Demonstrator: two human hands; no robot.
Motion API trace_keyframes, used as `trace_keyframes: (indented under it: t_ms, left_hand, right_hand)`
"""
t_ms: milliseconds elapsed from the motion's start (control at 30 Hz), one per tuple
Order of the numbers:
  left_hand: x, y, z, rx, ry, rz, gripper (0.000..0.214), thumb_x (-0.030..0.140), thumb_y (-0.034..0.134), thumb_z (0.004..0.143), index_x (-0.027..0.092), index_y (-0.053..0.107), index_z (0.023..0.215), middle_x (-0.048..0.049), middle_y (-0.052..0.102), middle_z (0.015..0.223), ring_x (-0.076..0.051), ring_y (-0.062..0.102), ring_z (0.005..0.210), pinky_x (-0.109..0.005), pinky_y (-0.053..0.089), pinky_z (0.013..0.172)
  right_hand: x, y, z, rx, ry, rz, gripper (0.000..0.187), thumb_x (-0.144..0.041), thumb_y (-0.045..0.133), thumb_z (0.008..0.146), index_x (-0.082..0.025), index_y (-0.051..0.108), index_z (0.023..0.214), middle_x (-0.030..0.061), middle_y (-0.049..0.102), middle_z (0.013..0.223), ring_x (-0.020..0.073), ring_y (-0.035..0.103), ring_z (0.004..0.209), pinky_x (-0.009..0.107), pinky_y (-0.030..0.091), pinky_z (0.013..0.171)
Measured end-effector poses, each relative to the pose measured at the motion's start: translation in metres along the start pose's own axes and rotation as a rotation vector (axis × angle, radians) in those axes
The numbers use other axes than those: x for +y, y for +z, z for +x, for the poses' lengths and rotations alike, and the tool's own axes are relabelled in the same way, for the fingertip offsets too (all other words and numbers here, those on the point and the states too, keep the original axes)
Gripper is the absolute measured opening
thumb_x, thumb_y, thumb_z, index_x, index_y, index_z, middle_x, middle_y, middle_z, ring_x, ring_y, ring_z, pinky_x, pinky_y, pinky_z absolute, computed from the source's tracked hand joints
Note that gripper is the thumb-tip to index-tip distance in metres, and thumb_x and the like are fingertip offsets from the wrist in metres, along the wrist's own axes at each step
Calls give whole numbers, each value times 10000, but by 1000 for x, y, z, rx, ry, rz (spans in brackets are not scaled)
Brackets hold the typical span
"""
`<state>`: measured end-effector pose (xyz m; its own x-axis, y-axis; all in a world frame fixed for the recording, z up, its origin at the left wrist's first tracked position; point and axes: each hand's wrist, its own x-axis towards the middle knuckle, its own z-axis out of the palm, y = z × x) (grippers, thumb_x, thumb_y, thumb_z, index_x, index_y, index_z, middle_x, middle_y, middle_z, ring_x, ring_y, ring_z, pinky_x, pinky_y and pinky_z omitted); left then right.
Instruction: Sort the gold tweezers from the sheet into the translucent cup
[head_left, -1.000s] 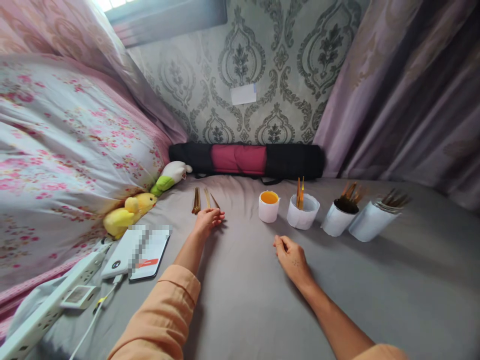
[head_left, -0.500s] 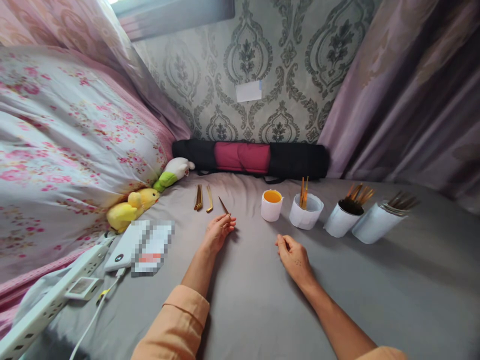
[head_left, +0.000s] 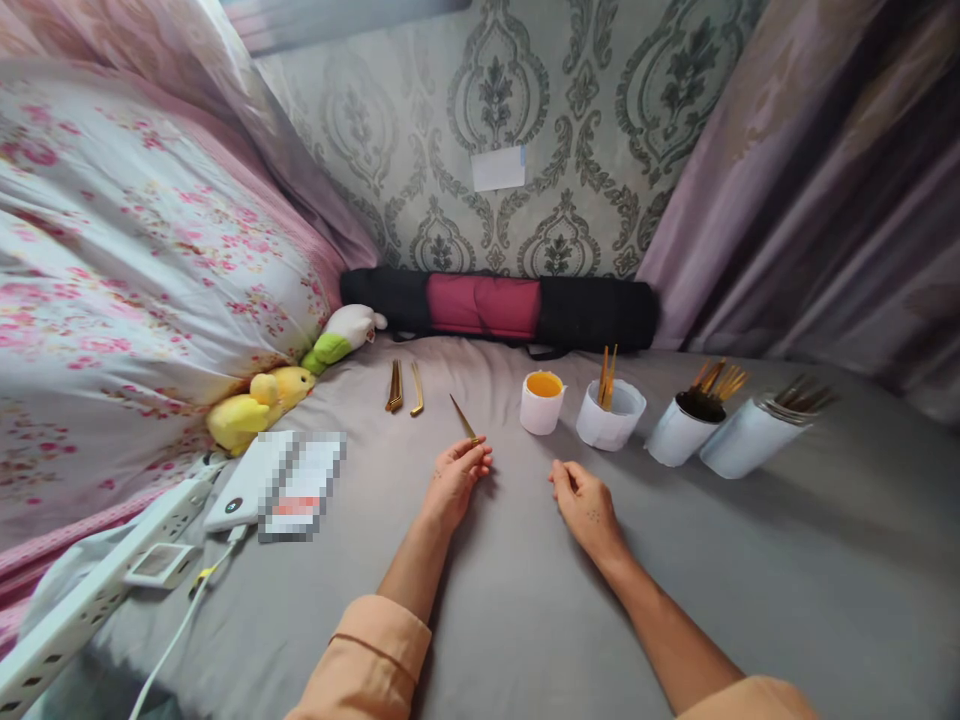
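Note:
My left hand [head_left: 455,480] is closed, thumb and fingers pinching the thick end of a slim, pointed gold-brown stick [head_left: 464,418]. The stick's sharp tip points up and to the left, away from me. My right hand [head_left: 585,508] rests low over the grey sheet, its fingers curled together; whether anything is in them is hidden. Beyond the left hand lie several slim gold pieces with bent lower ends [head_left: 394,386], and one similar gold piece [head_left: 417,388] beside them. A white-wrapped cup with orange contents [head_left: 541,412] stands ahead of the right hand.
To the right stand a wide white-wrapped tub [head_left: 609,425] with thin sticks, a dark-mouthed tin [head_left: 679,435] and a tilted tin [head_left: 750,440], both holding sticks. At left are a power bank [head_left: 244,490], a power strip [head_left: 112,565] and plush toys [head_left: 259,405]. A black-and-red roll [head_left: 484,305] lies behind.
My left hand has moved right, toward my right hand, carrying the pointed stick with it. My right hand has barely moved. The view has tipped down slightly.

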<state>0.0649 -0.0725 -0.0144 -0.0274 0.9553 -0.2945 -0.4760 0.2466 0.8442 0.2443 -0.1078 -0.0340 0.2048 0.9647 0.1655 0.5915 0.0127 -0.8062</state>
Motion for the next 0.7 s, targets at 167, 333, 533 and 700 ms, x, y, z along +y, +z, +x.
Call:
trace_keyframes:
  t_ms: [167, 333, 533, 700]
  left_hand:
    - [-5, 5, -10, -20, -8, 7, 221, 119, 626, 655, 87, 608, 872, -85, 612, 768, -67, 542, 569, -190, 432, 525]
    - [-9, 10, -20, -75, -19, 18, 239, 182, 630, 663, 90, 607, 882, -88, 611, 773, -74, 535, 571, -196, 418, 516]
    - [-16, 17, -30, -132, -2, 53, 303, 268, 636, 663, 97, 605, 910, -85, 612, 776, -77, 530, 562, -201, 402, 500]
    - [-23, 23, -38, -173, 21, 116, 344, 331, 615, 679, 114, 601, 946, -77, 613, 772, -80, 532, 557, -199, 402, 493]
  right_hand:
    - [0, 0, 0, 1, -5, 5, 456, -503, 320, 813, -156, 581, 677, 11, 514, 500, 111, 437, 451, 208, 313, 448]
    - [-1, 0, 0, 5, -1, 6, 456, -506, 318, 813, -159, 579, 676, 14, 521, 508, 110, 439, 449, 205, 309, 437]
    - [-3, -1, -1, -7, -7, 13, 467, -505, 312, 815, -150, 597, 707, 24, 535, 518, 114, 449, 457, 204, 312, 436]
    - [-4, -2, -1, -16, -8, 32, 455, -496, 318, 818, -152, 600, 721, 42, 576, 574, 117, 470, 476, 203, 324, 444]
